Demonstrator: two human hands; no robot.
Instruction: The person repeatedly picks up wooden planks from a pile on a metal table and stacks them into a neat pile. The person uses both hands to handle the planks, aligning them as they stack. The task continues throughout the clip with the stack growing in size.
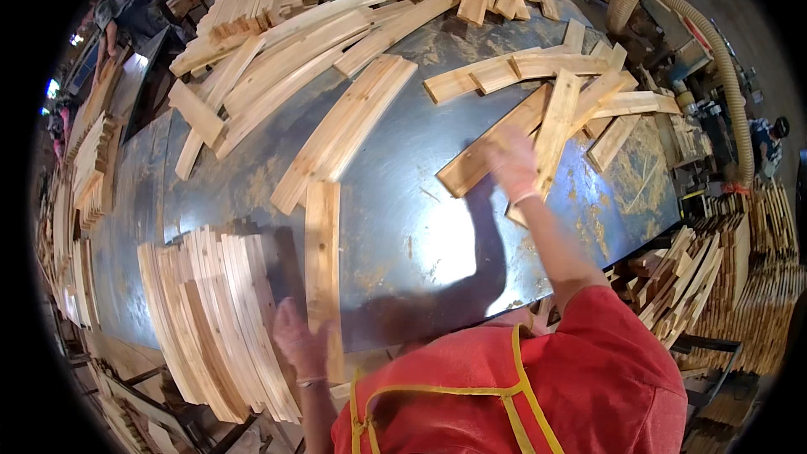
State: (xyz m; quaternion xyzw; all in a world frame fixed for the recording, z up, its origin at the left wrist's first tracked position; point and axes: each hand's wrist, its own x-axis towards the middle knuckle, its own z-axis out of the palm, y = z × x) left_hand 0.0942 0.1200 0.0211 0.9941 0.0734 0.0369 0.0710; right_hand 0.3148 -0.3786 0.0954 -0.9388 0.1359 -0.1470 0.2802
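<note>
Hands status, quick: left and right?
Left hand: blurred, at a plank; grip unclear.
Right hand: blurred, over a wooden board; can't tell if holding.

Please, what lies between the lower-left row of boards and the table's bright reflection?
The head view shows one board and, lower down, the left hand.

Your bench point(387, 210) looks like smooth, glossy metal, dulled by powdery patches toward its right edge. Your loose boards point(466, 170) there and stacked boards point(218, 311) by the near left corner are matt, bare-looking wood. Your shirt point(622, 345) is matt cloth.
</note>
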